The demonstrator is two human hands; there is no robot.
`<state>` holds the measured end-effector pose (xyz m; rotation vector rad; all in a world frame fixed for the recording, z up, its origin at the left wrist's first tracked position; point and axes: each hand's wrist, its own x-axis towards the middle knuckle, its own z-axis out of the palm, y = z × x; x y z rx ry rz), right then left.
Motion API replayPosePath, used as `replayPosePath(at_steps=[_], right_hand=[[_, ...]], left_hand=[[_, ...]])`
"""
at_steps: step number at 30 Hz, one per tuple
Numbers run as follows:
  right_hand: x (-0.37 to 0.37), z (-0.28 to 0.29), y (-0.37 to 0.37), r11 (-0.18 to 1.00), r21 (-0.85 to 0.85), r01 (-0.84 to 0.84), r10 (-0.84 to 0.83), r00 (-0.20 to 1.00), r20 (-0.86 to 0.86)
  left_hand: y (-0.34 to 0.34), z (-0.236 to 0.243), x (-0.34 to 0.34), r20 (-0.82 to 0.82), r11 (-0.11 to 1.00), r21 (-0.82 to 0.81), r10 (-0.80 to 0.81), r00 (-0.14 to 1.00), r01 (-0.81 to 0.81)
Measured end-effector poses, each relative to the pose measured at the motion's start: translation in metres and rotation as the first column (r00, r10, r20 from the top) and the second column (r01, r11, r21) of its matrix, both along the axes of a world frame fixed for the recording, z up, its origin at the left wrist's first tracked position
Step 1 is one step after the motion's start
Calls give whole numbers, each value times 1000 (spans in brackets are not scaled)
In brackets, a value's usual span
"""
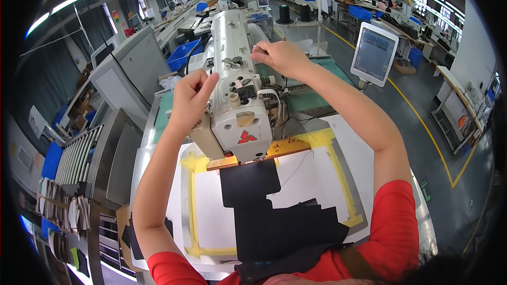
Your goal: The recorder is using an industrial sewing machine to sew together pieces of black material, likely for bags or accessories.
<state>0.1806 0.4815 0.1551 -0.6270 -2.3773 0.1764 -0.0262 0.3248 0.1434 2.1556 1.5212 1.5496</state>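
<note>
Both my arms reach over the head of a white industrial sewing machine [240, 121]. My left hand [191, 99] is raised at the machine's left side, its fingers curled in and the thumb against them; whatever they hold, if anything, is too small to see. On the right, my right hand [282, 59] pinches thumb and finger together beside the machine's upper arm, and what is between them cannot be made out. Metal thread guides [235, 62] lie between the hands. Below the machine head, black fabric pieces [285, 227] rest on a white sheet edged with yellow tape [191, 206].
A wooden strip [288, 148] crosses beneath the machine head. Two dark thread cones [284, 15] stand behind. A control screen [375, 54] is at right, a grey cabinet [124, 68] at left. A blue bin [184, 54] sits beyond the left hand.
</note>
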Motion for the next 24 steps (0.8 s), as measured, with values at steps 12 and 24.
replayPosePath(at_steps=[12, 24], right_hand=[[-38, 17, -7, 839, 529, 129, -236, 962, 138], [292, -85, -93, 575, -81, 814, -420, 379, 824]], left_hand=[[-5, -4, -16, 170, 929, 318, 141, 975, -190], [-158, -188, 0, -355, 912, -339, 102, 929, -230]])
